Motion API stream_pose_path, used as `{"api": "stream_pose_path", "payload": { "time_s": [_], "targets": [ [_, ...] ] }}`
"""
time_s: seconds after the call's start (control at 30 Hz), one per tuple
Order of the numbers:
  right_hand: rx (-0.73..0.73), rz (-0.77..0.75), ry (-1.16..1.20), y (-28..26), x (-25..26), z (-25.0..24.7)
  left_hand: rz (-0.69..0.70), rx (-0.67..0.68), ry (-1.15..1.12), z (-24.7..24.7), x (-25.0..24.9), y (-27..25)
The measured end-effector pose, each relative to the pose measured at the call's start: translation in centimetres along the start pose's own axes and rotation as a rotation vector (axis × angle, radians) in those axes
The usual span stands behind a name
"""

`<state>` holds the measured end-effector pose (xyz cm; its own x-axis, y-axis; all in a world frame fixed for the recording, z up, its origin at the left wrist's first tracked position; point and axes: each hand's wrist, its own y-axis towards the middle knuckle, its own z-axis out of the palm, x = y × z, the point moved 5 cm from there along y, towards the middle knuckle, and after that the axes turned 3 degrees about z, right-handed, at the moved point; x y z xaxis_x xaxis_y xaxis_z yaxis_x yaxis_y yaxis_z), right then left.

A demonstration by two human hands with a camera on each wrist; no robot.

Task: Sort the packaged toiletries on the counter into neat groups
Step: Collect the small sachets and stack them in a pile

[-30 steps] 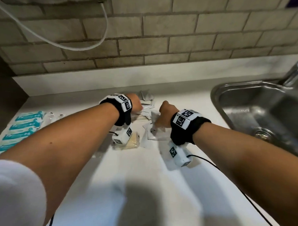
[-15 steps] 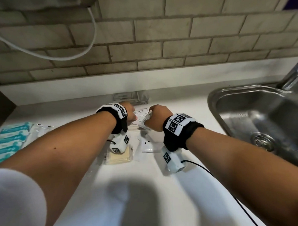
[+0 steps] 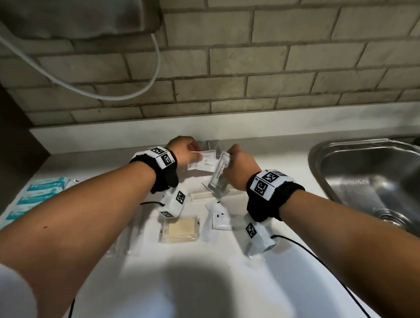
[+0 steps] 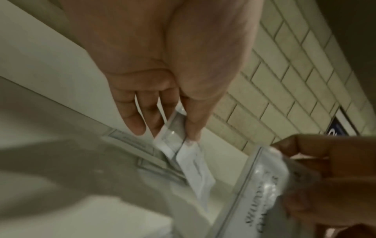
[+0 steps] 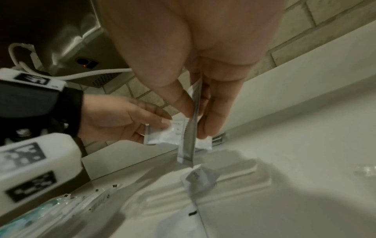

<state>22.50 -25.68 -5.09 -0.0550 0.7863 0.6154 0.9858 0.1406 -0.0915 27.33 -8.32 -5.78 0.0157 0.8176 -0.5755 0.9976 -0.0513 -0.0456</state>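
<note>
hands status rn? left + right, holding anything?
Left hand: closed, fingers pinching a small white sachet.
Right hand: closed, fingers gripping a clear printed packet held on edge.

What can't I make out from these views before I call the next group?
- Left hand: sachets pinched, count unclear; head view overlaps them, left wrist view blurs.
- Right hand: sachet print too blurred to read.
- Clear packets by the backsplash: mostly hidden behind both hands, head view.
- Teal packs: cut off by the left forearm and frame edge.
</note>
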Motion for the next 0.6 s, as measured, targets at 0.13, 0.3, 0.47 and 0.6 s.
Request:
{"api": "stream_pose_path", "payload": {
  "time_s": [0.13,0.3,0.47,0.6],
  "targets": [
    [-0.039,-0.048,0.093,0.0,0.7,-0.7,-0.003,-0.119,-0.29,-2.1,-1.0,-2.2],
    [-0.081,-0.194,0.21,-2.0,1.4,-1.3,-0.154,0.045,-0.688,-1.1,-1.1,-6.7],
    [-0.092,-0.24,0.177,-4.6,1.1,-1.9,-0.106,0.029,-0.705,-0.7,-1.3,-10.7],
    [-0.131,-0.199,0.148,-5.6,-0.1,-2.5,-0.1,0.009,-0.645,0.0,-1.5,-12.3]
  ]
}}
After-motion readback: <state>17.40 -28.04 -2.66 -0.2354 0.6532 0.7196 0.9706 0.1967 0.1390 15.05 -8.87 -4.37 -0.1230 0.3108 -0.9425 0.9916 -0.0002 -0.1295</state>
